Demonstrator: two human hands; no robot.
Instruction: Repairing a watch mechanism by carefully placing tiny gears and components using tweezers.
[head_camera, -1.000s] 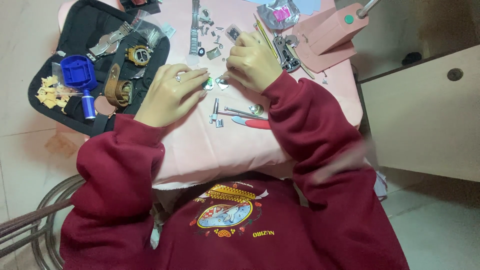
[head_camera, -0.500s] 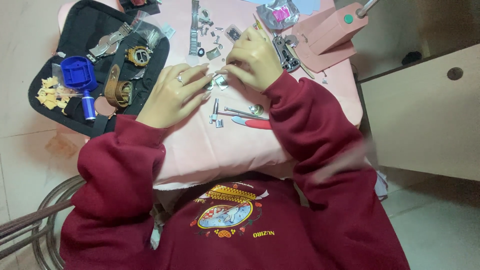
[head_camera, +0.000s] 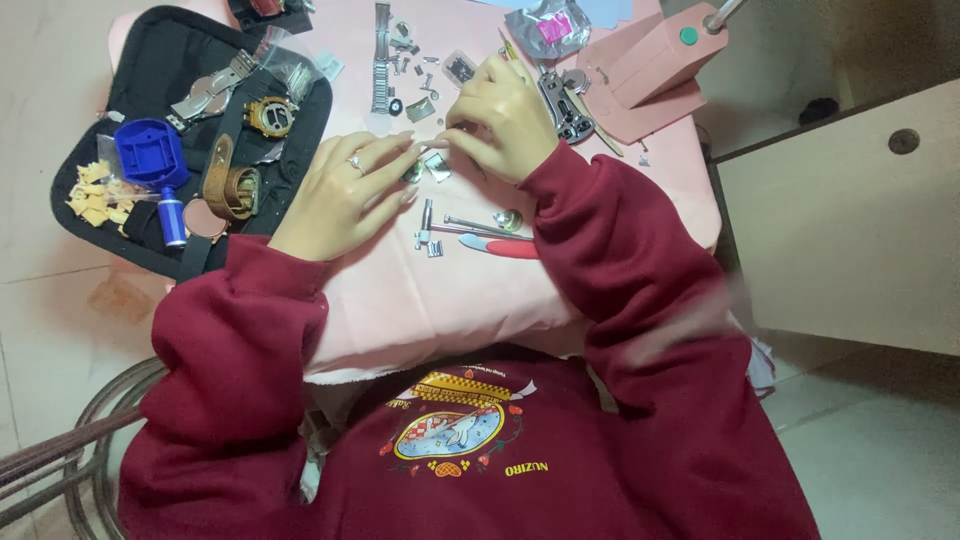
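Left hand and right hand meet fingertip to fingertip, pinching a small metal part over the pink cloth. The part sits just right of the black tool case, above the red-handled tool.

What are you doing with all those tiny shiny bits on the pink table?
A person in a dark red sweatshirt sits at a pink table covered with small watch parts. The left hand and right hand meet over a tiny metal piece, fingertips pinching at it. Just below the hands lie a small metal hammer and a red-handled tool. To the left, a black tool case lies open with a blue holder, a brown strap and watch pieces in it.
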